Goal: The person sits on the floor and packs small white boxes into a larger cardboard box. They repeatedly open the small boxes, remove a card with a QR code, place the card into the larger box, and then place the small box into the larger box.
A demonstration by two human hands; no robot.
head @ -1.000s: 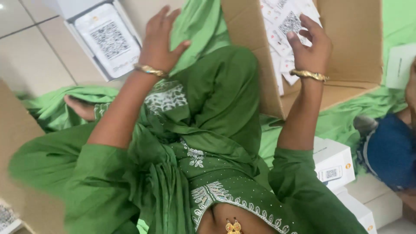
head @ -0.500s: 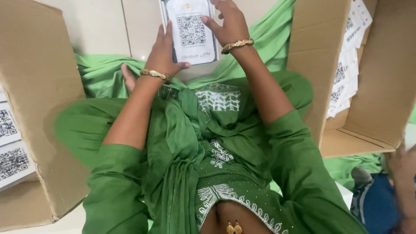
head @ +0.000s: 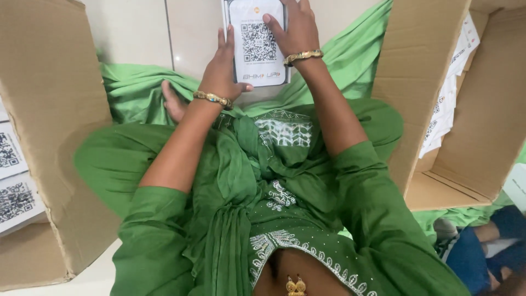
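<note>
**White code card held flat between both hands over the lap**

A flat white rectangular card with a black square code pattern printed on its face (head: 257, 41) is held out in front of the seated person, above the pale tiled floor (head: 139, 33) and just beyond the green embroidered cloth (head: 285, 164) spread over the crossed legs. The card is kept face up and roughly level, so that its printed side is turned toward the head camera and can be read.

The left hand (head: 222, 68) is placed along the card's left edge, its fingers extended upward against the side and the thumb laid across the lower corner; the card appears to be steadied and borne from this side. A gold bangle (head: 212, 98) is worn on that wrist. The right hand (head: 293, 30) is laid over the card's upper right part, fingers curled loosely onto the face and edge, so the card is pinched between the two hands rather than clamped by one.

An open brown cardboard box (head: 55, 137) stands close at the left, with similar printed cards (head: 13, 175) lying in it, and a second open brown cardboard box (head: 476, 131) stands at the right with a stack of white printed sheets (head: 446, 104) leaning upright inside. Both are set within arm's reach. Another person's blue-clad leg (head: 482, 246) is seen at the lower right.
</note>
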